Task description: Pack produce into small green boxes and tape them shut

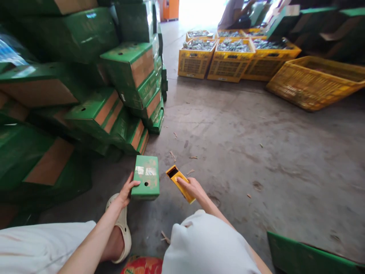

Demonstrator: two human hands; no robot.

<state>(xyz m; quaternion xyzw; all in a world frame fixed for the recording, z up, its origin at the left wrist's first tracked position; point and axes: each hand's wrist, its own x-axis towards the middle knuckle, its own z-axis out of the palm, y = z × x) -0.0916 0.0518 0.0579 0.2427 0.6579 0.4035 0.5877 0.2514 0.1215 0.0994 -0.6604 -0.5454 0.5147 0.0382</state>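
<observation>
A small green carton (146, 177) stands on the concrete floor just ahead of my knees, taped across its top with a round hole in it. My left hand (127, 190) rests against its near left edge, fingers curled onto the top. My right hand (191, 187) is closed around a yellow tape dispenser (179, 182), held just right of the carton and a little above the floor.
A tall, leaning pile of green cartons (119, 87) fills the left side. Yellow crates (230, 61) filled with grey goods stand at the far end, an empty one (313, 82) to the right, a person behind them. A green carton flap (308, 257) lies at the bottom right.
</observation>
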